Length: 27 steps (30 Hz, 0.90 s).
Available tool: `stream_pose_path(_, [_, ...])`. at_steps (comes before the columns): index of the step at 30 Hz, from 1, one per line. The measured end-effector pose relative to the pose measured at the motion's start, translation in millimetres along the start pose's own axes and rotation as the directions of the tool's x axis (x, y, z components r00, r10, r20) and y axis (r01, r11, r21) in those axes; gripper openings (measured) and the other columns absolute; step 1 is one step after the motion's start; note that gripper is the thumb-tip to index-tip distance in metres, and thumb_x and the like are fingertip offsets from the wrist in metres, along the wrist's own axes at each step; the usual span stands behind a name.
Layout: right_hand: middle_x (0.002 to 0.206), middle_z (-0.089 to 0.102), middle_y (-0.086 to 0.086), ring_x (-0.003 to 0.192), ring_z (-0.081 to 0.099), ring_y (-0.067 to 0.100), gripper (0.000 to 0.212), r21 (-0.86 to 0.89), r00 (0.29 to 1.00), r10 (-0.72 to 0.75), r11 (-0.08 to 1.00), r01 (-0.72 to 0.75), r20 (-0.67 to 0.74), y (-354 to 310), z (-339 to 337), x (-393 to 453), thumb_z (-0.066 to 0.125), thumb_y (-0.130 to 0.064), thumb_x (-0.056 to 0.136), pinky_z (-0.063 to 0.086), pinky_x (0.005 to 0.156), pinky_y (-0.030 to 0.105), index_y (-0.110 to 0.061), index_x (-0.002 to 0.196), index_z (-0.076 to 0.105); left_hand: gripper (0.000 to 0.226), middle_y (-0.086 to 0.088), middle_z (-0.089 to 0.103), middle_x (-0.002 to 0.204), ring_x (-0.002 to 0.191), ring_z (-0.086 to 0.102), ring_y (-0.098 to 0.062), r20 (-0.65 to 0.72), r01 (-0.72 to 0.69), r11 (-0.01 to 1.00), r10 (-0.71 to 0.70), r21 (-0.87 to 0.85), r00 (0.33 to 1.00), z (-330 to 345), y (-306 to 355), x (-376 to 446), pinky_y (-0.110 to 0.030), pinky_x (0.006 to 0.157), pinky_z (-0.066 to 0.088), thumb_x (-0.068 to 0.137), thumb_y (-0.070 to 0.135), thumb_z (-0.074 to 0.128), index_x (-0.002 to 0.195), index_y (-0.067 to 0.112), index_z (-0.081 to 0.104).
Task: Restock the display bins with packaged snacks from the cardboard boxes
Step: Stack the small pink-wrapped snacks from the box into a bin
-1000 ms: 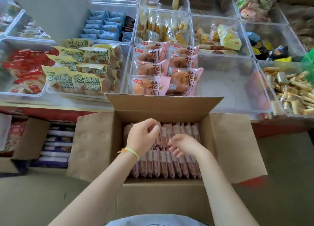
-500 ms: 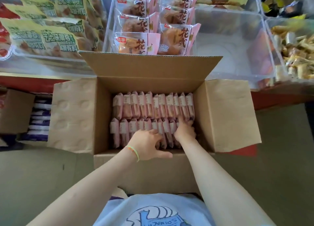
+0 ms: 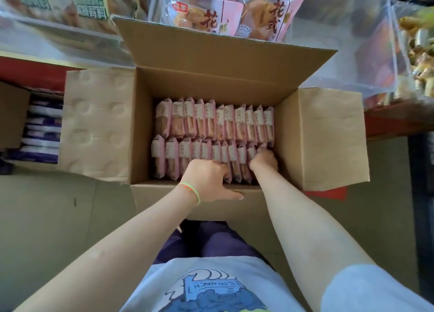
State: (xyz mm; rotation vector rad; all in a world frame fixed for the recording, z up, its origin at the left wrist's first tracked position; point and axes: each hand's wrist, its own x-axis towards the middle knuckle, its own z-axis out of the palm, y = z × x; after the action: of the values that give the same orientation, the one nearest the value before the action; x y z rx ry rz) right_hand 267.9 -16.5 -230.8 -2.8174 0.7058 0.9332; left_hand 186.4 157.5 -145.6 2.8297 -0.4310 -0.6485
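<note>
An open cardboard box (image 3: 324, 138) stands on the floor below the display shelf, filled with two rows of pink snack packs (image 3: 211, 121) set on edge. My left hand (image 3: 206, 177), with a green band on the wrist, reaches into the near row; its fingers dig between packs and its thumb lies along the box's near wall. My right hand (image 3: 264, 160) is pushed down among the packs at the right end of the near row, fingers curled and hidden. Above the box, a clear display bin (image 3: 340, 29) holds pink bread packs (image 3: 234, 15) on its left side.
A second open box (image 3: 14, 114) with purple and white packs (image 3: 42, 133) sits at the left. A clear bin of green-labelled packs (image 3: 70, 4) is at the upper left, and a bin of small wrapped snacks (image 3: 420, 53) at the right. Grey floor surrounds the boxes.
The view tilted down and closer to the box. Both hands moved from the far row to the near row and dug deeper between the packs at the right.
</note>
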Motion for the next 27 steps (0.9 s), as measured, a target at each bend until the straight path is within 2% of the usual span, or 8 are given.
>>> stream_pose_path(4, [0.133,0.061,0.001,0.118,0.061,0.025,0.036,0.0,0.996,0.009,1.0,-0.009,0.089,2.2,7.7,17.0,0.053,-0.022,0.095,0.051,0.093,0.035,-0.027,0.131,0.058,0.07,0.01,0.043,0.059,0.059,0.047,-0.019,-0.003,-0.001,1.0,0.001,-0.02,1.0,0.5,-0.1,4.0,-0.028,0.054,0.032,0.065,0.092,0.047,0.071,0.022,0.046])
stream_pose_path(12, [0.134,0.057,0.006,0.126,0.044,0.028,0.037,-0.24,0.995,-0.08,0.969,0.063,-0.062,-4.9,-4.9,0.6,0.057,-0.035,0.095,0.042,0.09,0.036,-0.021,0.129,0.059,0.072,0.008,0.043,0.059,0.058,0.048,-0.019,-0.012,-0.021,1.0,0.021,-0.003,1.0,-0.4,-0.6,4.9,-0.028,0.054,0.036,0.064,0.093,0.046,0.07,0.021,0.044])
stream_pose_path(17, [0.124,0.06,0.007,0.11,0.061,0.028,0.066,0.055,0.997,-0.083,0.995,0.082,0.008,8.0,-42.4,-31.0,0.076,-0.045,0.077,0.049,0.072,0.032,-0.02,0.133,0.052,0.076,0.008,0.049,0.061,0.059,0.051,-0.016,-0.001,-0.005,1.0,0.005,0.005,1.0,-3.7,0.8,4.9,-0.029,0.055,0.042,0.063,0.095,0.042,0.073,0.02,0.051])
stream_pose_path(21, [0.094,0.066,0.007,0.074,0.064,0.02,0.041,0.489,0.987,-0.125,0.87,0.062,0.098,25.8,-84.2,-75.6,0.073,-0.037,0.081,0.047,0.053,0.027,-0.007,0.105,0.058,0.088,0.01,0.06,0.069,0.065,0.058,-0.012,-0.003,0.075,0.986,-0.076,-0.152,0.997,-4.5,1.6,1.0,-0.034,0.062,0.054,0.057,0.101,0.031,0.08,0.021,0.06])
stream_pose_path(23, [0.101,0.074,0.012,0.082,0.072,0.024,0.037,0.808,0.953,-0.238,0.589,-0.011,0.186,36.3,-104.2,-97.9,0.073,-0.028,0.085,0.06,0.069,0.037,-0.005,0.111,0.064,0.088,0.01,0.068,0.08,0.077,0.065,-0.012,0.001,0.193,0.792,-0.236,-0.579,0.972,-12.7,0.1,-3.2,-0.034,0.071,0.055,0.059,0.099,0.036,0.093,0.022,0.063])
stream_pose_path(25, [0.107,0.075,0.01,0.094,0.073,0.025,0.033,0.941,0.886,-0.408,0.329,-0.084,0.222,47.7,-123.3,-117.4,0.069,-0.021,0.09,0.059,0.086,0.043,-0.007,0.119,0.064,0.075,0.005,0.073,0.1,0.093,0.069,-0.016,0.152,0.238,0.231,-0.338,-0.943,0.929,-36.6,4.4,-4.7,-0.033,0.081,0.056,0.075,0.084,0.048,0.11,0.019,0.065])
stream_pose_path(26, [0.11,0.074,0.01,0.099,0.072,0.026,0.033,0.962,0.854,-0.475,0.258,-0.094,0.211,52.5,-131.6,-124.6,0.068,-0.02,0.092,0.057,0.09,0.044,-0.008,0.121,0.063,0.066,0.0,0.073,0.107,0.095,0.069,-0.017,0.206,0.223,0.023,-0.293,-0.975,0.934,-53.1,8.9,-5.4,-0.031,0.079,0.056,0.083,0.074,0.05,0.115,0.018,0.066])
stream_pose_path(27, [0.113,0.073,0.011,0.103,0.071,0.028,0.035,0.971,0.832,-0.521,0.224,-0.082,0.19,56.0,-140.5,-132.5,0.068,-0.022,0.091,0.056,0.092,0.045,-0.008,0.123,0.062,0.057,-0.005,0.073,0.111,0.095,0.07,-0.018,0.216,0.207,-0.064,-0.212,-0.976,0.953,-70.2,14.4,-6.5,-0.032,0.079,0.058,0.089,0.067,0.05,0.116,0.02,0.067])
